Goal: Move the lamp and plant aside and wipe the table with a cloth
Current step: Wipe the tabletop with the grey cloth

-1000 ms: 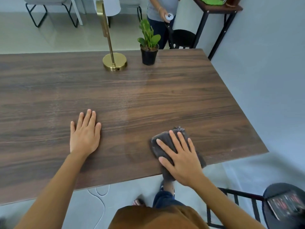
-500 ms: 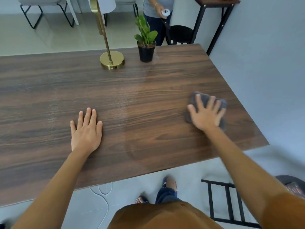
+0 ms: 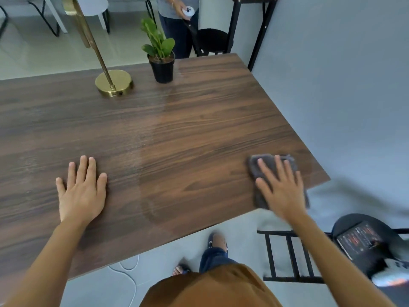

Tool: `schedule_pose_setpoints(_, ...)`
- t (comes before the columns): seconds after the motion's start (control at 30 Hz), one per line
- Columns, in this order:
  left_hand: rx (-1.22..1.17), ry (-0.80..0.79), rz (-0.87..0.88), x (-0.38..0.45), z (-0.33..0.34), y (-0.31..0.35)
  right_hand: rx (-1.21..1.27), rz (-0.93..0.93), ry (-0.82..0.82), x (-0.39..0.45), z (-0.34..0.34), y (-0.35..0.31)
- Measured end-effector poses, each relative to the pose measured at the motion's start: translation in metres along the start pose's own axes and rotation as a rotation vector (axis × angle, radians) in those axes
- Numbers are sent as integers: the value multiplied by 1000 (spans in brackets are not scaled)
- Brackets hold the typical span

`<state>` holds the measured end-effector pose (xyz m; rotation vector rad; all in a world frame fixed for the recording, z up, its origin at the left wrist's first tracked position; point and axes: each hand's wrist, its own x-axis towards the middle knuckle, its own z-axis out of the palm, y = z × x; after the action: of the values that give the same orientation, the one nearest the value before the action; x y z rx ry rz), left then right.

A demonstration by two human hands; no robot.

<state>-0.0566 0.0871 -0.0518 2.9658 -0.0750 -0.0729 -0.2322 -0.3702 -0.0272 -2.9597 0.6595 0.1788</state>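
My right hand [image 3: 280, 188] presses flat on a dark grey cloth [image 3: 265, 162] near the front right corner of the brown wooden table [image 3: 199, 134]; the cloth's near end hangs over the table's front edge. My left hand [image 3: 80, 191] lies flat and spread on the table at the front left, holding nothing. A gold lamp with a round base [image 3: 114, 83] and a slanting stem stands at the far edge. Just right of it stands a small green plant in a black pot [image 3: 163, 69]. A damp wiped patch shows across the table's right half.
Another person [image 3: 179, 18] stands behind the far edge with a small white device in hand. A black chair [image 3: 212, 42] and a black-legged side table [image 3: 250, 29] stand beyond. A black stool [image 3: 363, 244] with a dark item on it is at my right. A white cable [image 3: 130, 273] lies on the floor.
My right hand swept the cloth from the front middle out to the right, then pulled it back toward the front right edge. The left hand stayed put.
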Motion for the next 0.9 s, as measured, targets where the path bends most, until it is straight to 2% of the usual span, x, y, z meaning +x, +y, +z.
schedule_pose_setpoints(0.13, -5, -1, -5, 0, -1, 3, 75, 239, 42, 49, -16, 67)
schedule_pose_setpoints(0.27, -9, -11, 19, 3, -2, 12, 153, 401, 1, 93, -22, 59)
schedule_pose_setpoints(0.37, 5, -14, 70, 8, -1, 29, 142, 357, 11, 88, -18, 32)
schedule_pose_setpoints(0.53, 3, -32, 160, 20, 5, 64, 79, 84, 33, 24, 2, -32)
schedule_pose_setpoints(0.67, 4, -29, 195, 26, 11, 82, 28, -115, -9, -31, 9, -20)
schedule_pose_setpoints(0.77, 11, -17, 193, 27, 14, 80, 3, 21, 0, -27, -4, 29)
schedule_pose_setpoints(0.9, 11, -20, 178, 27, 11, 81, 35, 264, 26, 40, -19, 65)
